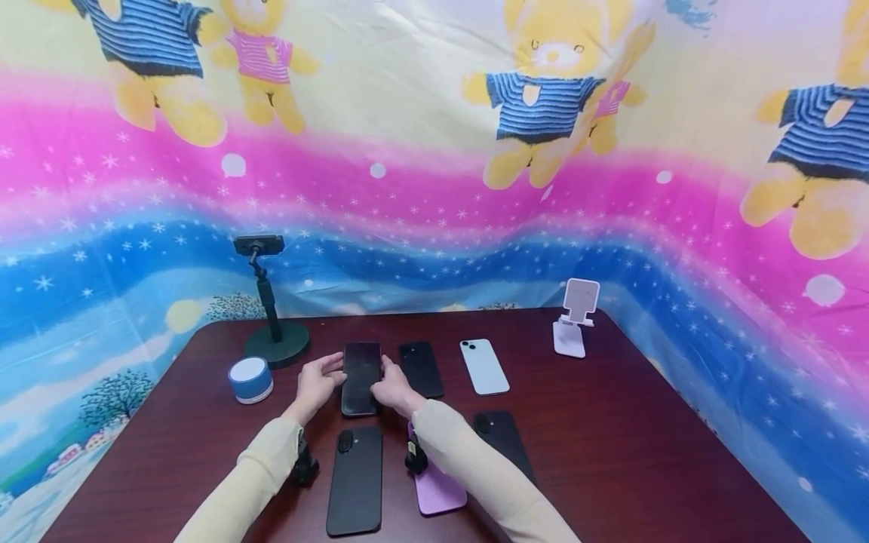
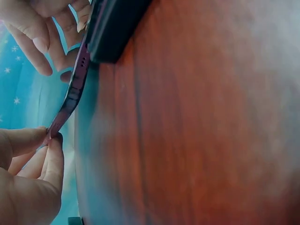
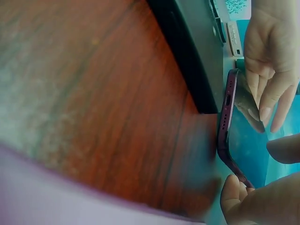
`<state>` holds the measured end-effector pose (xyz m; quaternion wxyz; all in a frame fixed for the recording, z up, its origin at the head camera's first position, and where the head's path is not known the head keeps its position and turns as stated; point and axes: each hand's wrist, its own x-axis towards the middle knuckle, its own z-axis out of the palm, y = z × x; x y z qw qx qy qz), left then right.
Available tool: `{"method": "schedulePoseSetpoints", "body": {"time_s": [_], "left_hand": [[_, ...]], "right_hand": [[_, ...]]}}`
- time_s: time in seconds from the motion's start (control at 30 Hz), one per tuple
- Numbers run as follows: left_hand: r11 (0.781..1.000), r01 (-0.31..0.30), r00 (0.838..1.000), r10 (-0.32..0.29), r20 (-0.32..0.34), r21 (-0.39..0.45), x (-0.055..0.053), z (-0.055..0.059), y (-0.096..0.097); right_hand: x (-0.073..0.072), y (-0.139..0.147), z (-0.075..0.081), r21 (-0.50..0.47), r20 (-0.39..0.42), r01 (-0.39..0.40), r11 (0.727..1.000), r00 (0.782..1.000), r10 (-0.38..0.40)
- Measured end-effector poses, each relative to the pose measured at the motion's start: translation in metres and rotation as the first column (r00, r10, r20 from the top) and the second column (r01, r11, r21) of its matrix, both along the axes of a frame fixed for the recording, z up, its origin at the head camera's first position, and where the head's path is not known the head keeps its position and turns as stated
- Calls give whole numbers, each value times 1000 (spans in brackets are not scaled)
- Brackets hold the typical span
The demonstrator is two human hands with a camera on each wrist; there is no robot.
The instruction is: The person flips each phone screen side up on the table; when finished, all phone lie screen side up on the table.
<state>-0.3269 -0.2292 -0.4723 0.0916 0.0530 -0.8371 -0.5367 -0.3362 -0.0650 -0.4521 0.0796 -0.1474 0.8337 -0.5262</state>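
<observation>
A smartphone [image 1: 362, 377] with a dark screen facing up and a purplish edge is between the two hands. In the left wrist view, the left hand [image 2: 35, 173] pinches one edge of the phone [image 2: 72, 96] between thumb and finger. At the opposite edge the right hand [image 1: 396, 386] holds it; in the right wrist view a fingertip [image 3: 229, 190] tucks against the edge while the thumb hovers over the screen. The phone's port end [image 3: 228, 100] appears raised off the table. Nearer the body lie a black phone [image 1: 355, 483] and a lilac phone [image 1: 440, 486], partly under the right forearm.
On the brown table [image 1: 611, 452] are another black phone [image 1: 422, 369], a white phone [image 1: 485, 366] and a dark phone [image 1: 505, 437]. At the back left stand a black phone stand [image 1: 268, 302] and a blue-and-white cylinder [image 1: 250, 381]. A pale folding stand [image 1: 579, 313] is at right.
</observation>
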Motion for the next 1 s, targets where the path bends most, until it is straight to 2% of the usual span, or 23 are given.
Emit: {"method": "schedulePoseSetpoints", "body": {"time_s": [0.2,0.37,0.5,0.6,0.67,0.83,1.0], "left_hand": [[999,45,998,-45,36,0,1,0,2],[995,95,994,-94,57,-16,2,-1,4],[993,109,992,-107,68,-35,2,-1,5],[992,116,991,-112,76,-55,2,-1,5],[990,121,990,-115,80,-71,1,-1,6],[983,129,990,-120,73,-131,1,2,8],[977,147,988,-138,66,-152,3,2,7]], "right_hand": [[0,2,-2,-23,43,-33,999,998,34],[-1,3,-2,48,70,-77,996,995,74],[-2,6,-1,77,150,-149,986,979,137],[-4,8,0,42,211,-191,981,961,178],[-5,9,0,20,233,-196,980,954,186],[-7,11,-3,-16,241,-177,984,955,176],[-8,12,-3,-8,242,-194,981,951,190]]}}
